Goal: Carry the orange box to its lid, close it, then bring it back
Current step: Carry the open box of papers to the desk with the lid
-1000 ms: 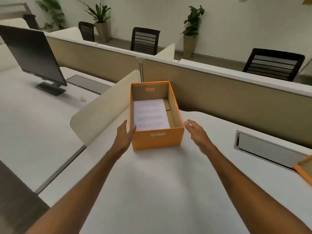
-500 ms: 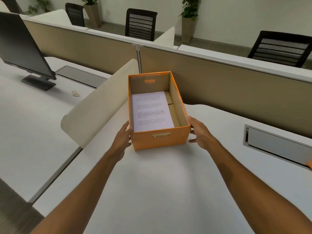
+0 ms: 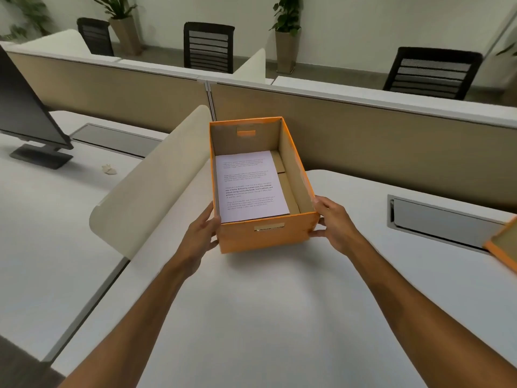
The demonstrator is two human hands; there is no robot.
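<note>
On the white desk (image 3: 279, 317), near its far edge, the box (image 3: 263, 236) sat open, 1 printed sheet (image 3: 249, 186) flat on its floor. I had my left hand (image 3: 200, 236) and right hand (image 3: 334, 222) pressed to its 2 near corners, fingers wrapped around the side walls. It looked like light, stiff cardboard, so squeezing low on the sides seemed safest. The lid (image 3: 503, 247) lay at the right edge, well apart.
</note>
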